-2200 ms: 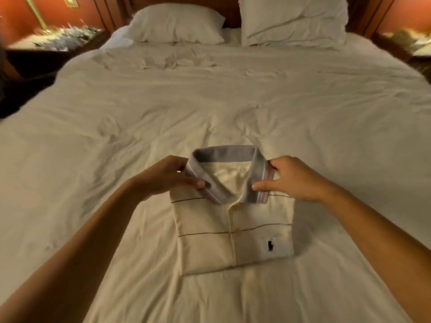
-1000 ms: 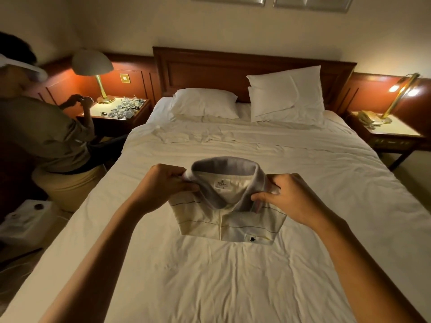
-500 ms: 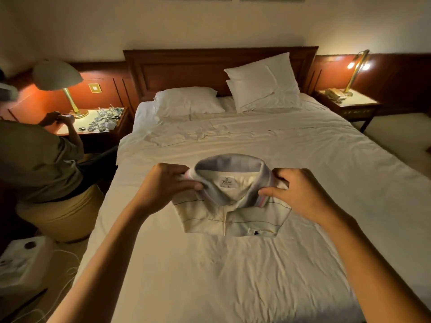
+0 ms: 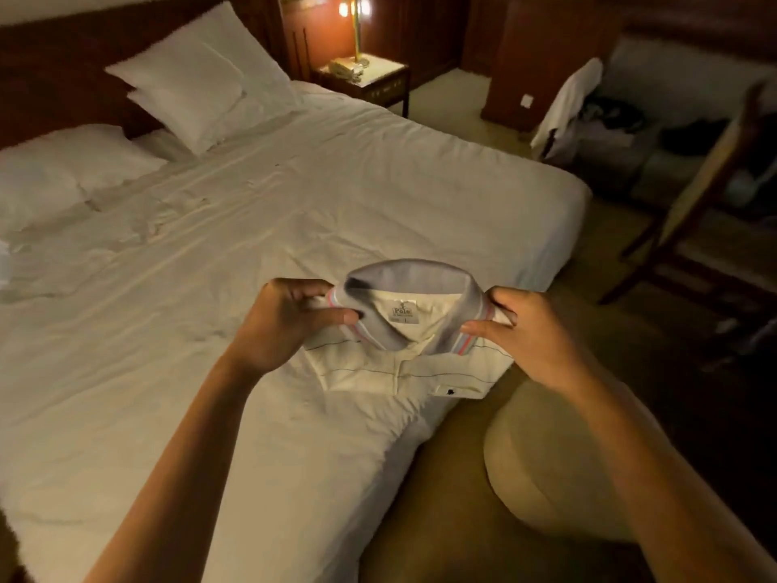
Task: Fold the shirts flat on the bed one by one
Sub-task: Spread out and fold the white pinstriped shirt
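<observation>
Fingers (image 4: 328, 318) of the left hand (image 4: 281, 326) and the right hand (image 4: 538, 338) pinch the folded cream cotton polo shirt (image 4: 378, 370) at both shoulders, just beside its grey ribbed collar (image 4: 412, 275). It is held up over the edge of the wrinkled white-sheeted bed (image 4: 294, 195). The shirt looks light, soft and floppy. The firmer collar ends likely give the surest hold, so the folds do not slide apart.
</observation>
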Motion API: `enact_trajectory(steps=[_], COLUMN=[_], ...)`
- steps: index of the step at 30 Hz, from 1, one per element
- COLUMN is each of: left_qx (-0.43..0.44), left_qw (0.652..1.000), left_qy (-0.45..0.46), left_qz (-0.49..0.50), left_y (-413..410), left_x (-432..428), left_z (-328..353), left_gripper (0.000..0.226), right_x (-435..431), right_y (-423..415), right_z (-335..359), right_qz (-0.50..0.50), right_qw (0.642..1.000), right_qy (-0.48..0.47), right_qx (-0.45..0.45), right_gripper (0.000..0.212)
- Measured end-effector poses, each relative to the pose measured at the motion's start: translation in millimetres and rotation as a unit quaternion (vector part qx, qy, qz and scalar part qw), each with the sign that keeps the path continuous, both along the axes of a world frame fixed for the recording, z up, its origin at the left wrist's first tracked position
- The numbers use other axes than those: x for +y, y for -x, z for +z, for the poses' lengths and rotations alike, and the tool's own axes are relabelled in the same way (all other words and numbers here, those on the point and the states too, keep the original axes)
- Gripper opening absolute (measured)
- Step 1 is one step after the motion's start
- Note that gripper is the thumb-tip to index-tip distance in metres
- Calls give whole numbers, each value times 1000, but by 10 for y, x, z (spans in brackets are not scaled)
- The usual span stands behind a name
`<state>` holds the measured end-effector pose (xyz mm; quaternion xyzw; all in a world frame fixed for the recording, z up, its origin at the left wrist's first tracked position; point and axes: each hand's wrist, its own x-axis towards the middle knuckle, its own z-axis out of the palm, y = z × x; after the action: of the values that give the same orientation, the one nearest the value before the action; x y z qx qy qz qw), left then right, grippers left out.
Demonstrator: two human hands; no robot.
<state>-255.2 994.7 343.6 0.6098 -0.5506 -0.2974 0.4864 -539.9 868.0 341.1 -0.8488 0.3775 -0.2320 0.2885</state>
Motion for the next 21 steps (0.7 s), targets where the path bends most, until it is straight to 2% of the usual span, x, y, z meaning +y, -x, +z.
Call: enact_trajectory(steps=[6, 12, 16, 21], left_qx=[29, -2, -41, -39], left_qw=[981, 939, 877, 787], left_qy=[-13, -24, -23, 7], left_qz=[-191, -344, -478, -615], left_y=[1201, 2315, 3179, 4354], left_x=[-659, -967, -966, -570], left_z=[-130, -237, -229, -168], left_gripper=[20, 27, 16, 18], right_x=[488, 1273, 2043, 3157], right_y=[1401, 2362, 2872, 3377], right_z=[-114, -173, -145, -65], right_qz=[-192, -347, -478, -616], right_qw=[979, 936, 877, 787], right_qy=[7, -14, -36, -35], right_qx=[72, 59, 22, 20], right_gripper=[30, 19, 14, 15])
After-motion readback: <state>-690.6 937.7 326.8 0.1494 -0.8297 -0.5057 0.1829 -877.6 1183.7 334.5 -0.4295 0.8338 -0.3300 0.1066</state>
